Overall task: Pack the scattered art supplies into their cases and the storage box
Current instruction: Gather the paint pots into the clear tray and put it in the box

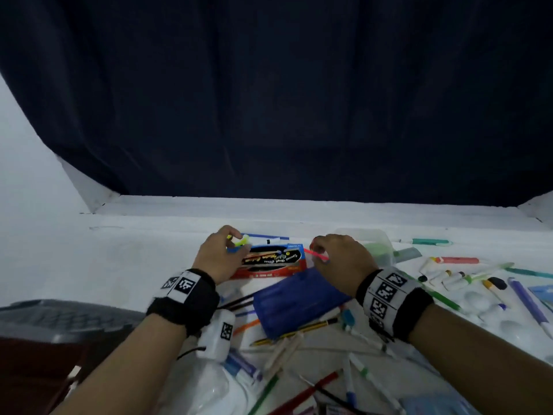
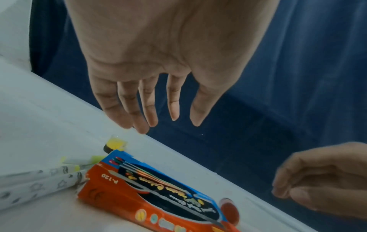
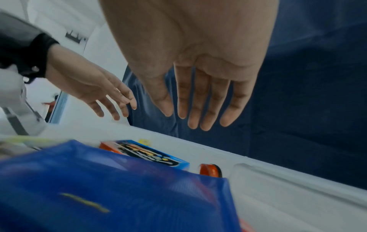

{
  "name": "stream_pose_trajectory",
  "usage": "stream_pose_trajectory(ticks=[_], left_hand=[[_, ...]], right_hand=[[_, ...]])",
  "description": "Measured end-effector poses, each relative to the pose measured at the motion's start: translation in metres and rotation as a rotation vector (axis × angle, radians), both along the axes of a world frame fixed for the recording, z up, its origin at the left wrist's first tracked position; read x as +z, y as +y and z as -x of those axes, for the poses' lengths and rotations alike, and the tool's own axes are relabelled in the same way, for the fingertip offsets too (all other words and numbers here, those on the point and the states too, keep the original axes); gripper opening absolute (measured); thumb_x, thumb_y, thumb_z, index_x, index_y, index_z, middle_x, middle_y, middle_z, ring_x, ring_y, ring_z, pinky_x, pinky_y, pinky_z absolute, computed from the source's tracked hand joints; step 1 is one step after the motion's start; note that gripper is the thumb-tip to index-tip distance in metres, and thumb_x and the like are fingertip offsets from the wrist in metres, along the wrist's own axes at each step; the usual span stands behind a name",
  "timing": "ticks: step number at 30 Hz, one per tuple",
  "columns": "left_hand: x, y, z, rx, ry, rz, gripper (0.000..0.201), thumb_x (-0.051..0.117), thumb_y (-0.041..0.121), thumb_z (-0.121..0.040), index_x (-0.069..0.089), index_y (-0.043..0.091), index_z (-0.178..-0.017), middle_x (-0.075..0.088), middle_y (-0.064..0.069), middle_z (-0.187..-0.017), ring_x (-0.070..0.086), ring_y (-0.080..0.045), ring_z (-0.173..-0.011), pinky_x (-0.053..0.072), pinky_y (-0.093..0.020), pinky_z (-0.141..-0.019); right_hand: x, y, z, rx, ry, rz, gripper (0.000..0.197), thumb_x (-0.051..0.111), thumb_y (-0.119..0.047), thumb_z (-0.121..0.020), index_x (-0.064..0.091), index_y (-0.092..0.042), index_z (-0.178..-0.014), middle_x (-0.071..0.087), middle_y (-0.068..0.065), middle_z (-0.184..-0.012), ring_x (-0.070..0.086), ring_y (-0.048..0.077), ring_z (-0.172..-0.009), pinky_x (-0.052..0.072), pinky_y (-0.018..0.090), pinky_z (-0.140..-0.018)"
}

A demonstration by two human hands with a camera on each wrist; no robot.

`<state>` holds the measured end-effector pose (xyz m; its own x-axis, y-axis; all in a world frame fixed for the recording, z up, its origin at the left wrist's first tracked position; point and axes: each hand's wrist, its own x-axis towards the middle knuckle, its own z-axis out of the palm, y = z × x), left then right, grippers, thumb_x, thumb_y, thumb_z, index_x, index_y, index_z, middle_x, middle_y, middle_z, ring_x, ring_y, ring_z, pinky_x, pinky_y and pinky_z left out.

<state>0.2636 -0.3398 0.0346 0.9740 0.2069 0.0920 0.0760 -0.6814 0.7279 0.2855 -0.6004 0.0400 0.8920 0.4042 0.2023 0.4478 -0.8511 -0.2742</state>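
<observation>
Fingers of the left hand [image 2: 158, 66] and the right hand [image 3: 198, 62] are hanging straight and loose, holding nothing. Just under them is lying the flat orange and blue cardboard pen box [image 2: 158, 193], probably waiting to be filled. Nearer the wrists is sitting a soft blue mesh pouch [image 3: 111, 191].

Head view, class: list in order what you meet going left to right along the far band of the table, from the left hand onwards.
left hand → red and blue pencil box → right hand → clear plastic container → teal marker
</observation>
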Motion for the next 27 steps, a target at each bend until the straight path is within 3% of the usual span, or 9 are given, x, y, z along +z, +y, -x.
stream_pose_trajectory(ticks=[6, 10, 16, 19, 22, 27], left_hand=[[-0.016, 0.026, -0.082, 0.096, 0.156, -0.137, 0.022, 0.057, 0.021, -0.093, 0.052, 0.020, -0.114, 0.054, -0.014, -0.118, 0.058, -0.031, -0.095, 0.045, -0.033, -0.081], [-0.030, 0.038, -0.112, 0.101, 0.318, -0.264, 0.030, 0.050, 0.021, -0.095, 0.046, 0.025, -0.125, 0.046, -0.015, -0.122, 0.052, -0.029, -0.087, 0.043, -0.032, -0.078], [-0.037, 0.045, -0.134, 0.099, 0.304, -0.303, 0.020, 0.059, 0.020, -0.089, 0.044, 0.022, -0.102, 0.062, -0.006, -0.106, 0.053, -0.023, -0.087, 0.044, -0.030, -0.077], [-0.034, 0.046, -0.133, 0.115, 0.281, -0.303, 0.020, 0.061, 0.019, -0.088, 0.049, 0.020, -0.102, 0.063, -0.005, -0.096, 0.059, -0.025, -0.088, 0.050, -0.032, -0.076], [-0.030, 0.048, -0.130, 0.114, 0.250, -0.308, 0.014, 0.056, 0.017, -0.092, 0.054, 0.019, -0.105, 0.065, -0.008, -0.101, 0.058, -0.025, -0.089, 0.050, -0.031, -0.076], [-0.004, 0.038, -0.112, 0.089, 0.070, -0.245, 0.026, 0.051, 0.021, -0.098, 0.053, 0.020, -0.124, 0.056, -0.013, -0.105, 0.053, -0.027, -0.089, 0.040, -0.030, -0.080]], right_hand=[[-0.010, 0.009, -0.075, 0.027, 0.012, 0.398, 0.019, 0.047, -0.024, -0.095, 0.056, -0.018, -0.110, 0.058, 0.003, -0.114, 0.057, 0.024, -0.103, 0.042, 0.034, -0.081], [-0.025, 0.018, -0.101, 0.060, 0.063, 0.533, 0.032, 0.049, -0.023, -0.094, 0.050, -0.022, -0.125, 0.053, 0.003, -0.123, 0.052, 0.025, -0.113, 0.037, 0.037, -0.090], [-0.037, 0.017, -0.118, 0.051, 0.100, 0.645, 0.029, 0.046, -0.021, -0.094, 0.053, -0.024, -0.121, 0.057, 0.000, -0.118, 0.054, 0.024, -0.112, 0.030, 0.046, -0.098], [-0.035, 0.016, -0.116, 0.052, 0.090, 0.613, 0.028, 0.044, -0.016, -0.092, 0.054, -0.024, -0.117, 0.059, -0.001, -0.115, 0.055, 0.023, -0.111, 0.029, 0.045, -0.097], [-0.028, 0.017, -0.109, 0.062, 0.028, 0.489, 0.028, 0.048, -0.015, -0.091, 0.054, -0.027, -0.115, 0.060, -0.004, -0.115, 0.057, 0.022, -0.107, 0.035, 0.040, -0.093], [0.001, 0.018, -0.073, 0.054, -0.010, 0.089, 0.030, 0.051, -0.018, -0.091, 0.051, -0.025, -0.120, 0.046, -0.001, -0.114, 0.060, 0.023, -0.086, 0.050, 0.035, -0.077]])
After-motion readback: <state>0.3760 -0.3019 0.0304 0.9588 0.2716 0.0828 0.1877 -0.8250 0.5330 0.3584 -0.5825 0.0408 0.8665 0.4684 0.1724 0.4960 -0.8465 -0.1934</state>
